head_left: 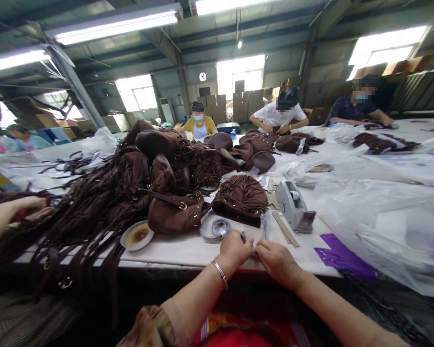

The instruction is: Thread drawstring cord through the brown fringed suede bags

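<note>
My left hand (235, 250), with a silver bangle at the wrist, is closed near the table's front edge. Fingertip to fingertip with it, my right hand (278, 262) is also closed in a pinch. Something small and greyish shows between them, too small and covered to name. Just beyond my hands lies a dark brown fringed bag (240, 197). A coiled strap in clear plastic (220, 227) rests left of my fingers. Farther left, a smooth brown drawstring bag (177, 212) lies on its side.
A shallow dish with yellowish-brown contents (137, 236) sits front left, beside a large heap of brown bags (130, 168). A grey tape dispenser (293, 207), card strips (285, 229) and plastic sheeting (390, 217) lie right. A co-worker's hand (31, 209) reaches in left; several people work opposite.
</note>
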Tool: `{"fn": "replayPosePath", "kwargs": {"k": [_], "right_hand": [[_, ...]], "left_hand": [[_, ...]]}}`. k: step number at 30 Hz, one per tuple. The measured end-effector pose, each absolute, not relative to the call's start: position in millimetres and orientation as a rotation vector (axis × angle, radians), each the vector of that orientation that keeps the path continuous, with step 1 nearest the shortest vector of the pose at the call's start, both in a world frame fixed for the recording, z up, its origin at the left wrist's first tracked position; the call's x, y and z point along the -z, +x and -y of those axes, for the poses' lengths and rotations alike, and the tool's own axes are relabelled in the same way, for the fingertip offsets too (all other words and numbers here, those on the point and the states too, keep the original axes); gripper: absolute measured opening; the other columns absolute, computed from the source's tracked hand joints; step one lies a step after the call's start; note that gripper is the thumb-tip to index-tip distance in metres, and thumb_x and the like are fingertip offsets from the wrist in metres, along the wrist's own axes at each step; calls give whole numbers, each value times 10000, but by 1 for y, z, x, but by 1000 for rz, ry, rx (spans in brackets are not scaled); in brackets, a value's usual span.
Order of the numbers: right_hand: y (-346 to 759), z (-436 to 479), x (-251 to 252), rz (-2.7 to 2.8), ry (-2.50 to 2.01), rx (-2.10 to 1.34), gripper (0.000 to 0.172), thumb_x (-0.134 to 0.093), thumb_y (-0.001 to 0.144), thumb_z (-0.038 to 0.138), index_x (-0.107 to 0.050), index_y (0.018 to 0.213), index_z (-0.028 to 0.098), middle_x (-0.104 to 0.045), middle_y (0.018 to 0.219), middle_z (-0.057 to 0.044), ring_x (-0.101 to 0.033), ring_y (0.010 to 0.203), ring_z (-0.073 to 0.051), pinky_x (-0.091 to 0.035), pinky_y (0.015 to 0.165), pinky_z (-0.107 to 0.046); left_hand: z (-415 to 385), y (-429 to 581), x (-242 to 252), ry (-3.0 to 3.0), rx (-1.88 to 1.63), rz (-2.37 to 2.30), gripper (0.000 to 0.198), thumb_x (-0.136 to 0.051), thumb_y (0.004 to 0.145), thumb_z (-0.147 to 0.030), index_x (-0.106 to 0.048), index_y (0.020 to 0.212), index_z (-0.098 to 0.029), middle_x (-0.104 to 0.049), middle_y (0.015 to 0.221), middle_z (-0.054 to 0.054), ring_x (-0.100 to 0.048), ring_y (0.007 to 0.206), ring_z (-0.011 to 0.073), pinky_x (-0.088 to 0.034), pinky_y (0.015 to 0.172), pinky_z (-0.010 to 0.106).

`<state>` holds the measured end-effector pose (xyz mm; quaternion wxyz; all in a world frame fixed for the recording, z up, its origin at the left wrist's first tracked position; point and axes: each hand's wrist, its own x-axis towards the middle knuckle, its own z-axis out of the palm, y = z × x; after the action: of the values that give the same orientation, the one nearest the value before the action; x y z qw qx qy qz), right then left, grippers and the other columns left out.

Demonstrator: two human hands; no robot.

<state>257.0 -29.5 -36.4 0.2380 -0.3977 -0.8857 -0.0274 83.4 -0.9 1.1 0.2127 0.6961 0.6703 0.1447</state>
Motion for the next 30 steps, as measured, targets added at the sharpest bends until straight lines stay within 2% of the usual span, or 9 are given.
{"fn": "replayPosePath", "kwargs": {"k": [6,10,14,19,23,27,30], "right_hand": [[262,14,11,2481,-1175,-151,288,-445,997,280,-626,787,201,-629,814,-37,-587,719,-152,-399,661,-266],[255,-4,-25,2555,-1235,-42,237,-451,969,180,-688,951,190,-654,953,-76,-603,861,-175,-416,744,-276],[239,-18,-39,2799,-1341,39,233,-507,896,103,-727,826,142,-673,928,-116,-608,887,-211,-425,768,-298],[216,-19,-32,2782,-1477,18,268,-497,907,143,-754,839,113,-695,920,-152,-641,901,-234,-445,761,-295],[203,-14,-32,2745,-1616,-34,299,-477,916,176,-766,879,112,-716,923,-162,-674,882,-250,-457,717,-294],[208,-14,-38,2807,-1674,-171,242,-539,843,150,-779,872,165,-741,906,-127,-693,826,-241,-447,660,-279],[219,-19,-44,2877,-1641,-283,261,-573,792,110,-783,879,238,-743,917,-72,-690,847,-202,-437,676,-249]], "left_hand": [[-5,88,-5,2086,-217,-1799,258,-568,841,-262,-713,990,-109,-731,970,184,-692,900,283,-504,781,338],[-1,88,-8,2212,-130,-1692,256,-572,867,-289,-726,1011,-143,-726,993,153,-689,900,260,-518,811,333],[2,85,-10,2273,-84,-1687,248,-565,872,-284,-732,1001,-153,-714,997,135,-680,901,253,-519,817,331],[3,74,-2,2234,-206,-1731,252,-494,878,-173,-718,986,-135,-718,976,128,-668,883,241,-514,810,327],[1,66,4,2223,-253,-1723,274,-456,892,-147,-715,983,-137,-716,981,126,-660,882,234,-511,800,319],[-1,63,6,2249,-250,-1662,244,-506,887,-192,-737,932,-128,-700,950,138,-649,866,239,-506,797,322],[-3,64,6,2285,-248,-1589,222,-546,863,-199,-747,930,-132,-683,937,132,-640,853,236,-500,792,323]]}}
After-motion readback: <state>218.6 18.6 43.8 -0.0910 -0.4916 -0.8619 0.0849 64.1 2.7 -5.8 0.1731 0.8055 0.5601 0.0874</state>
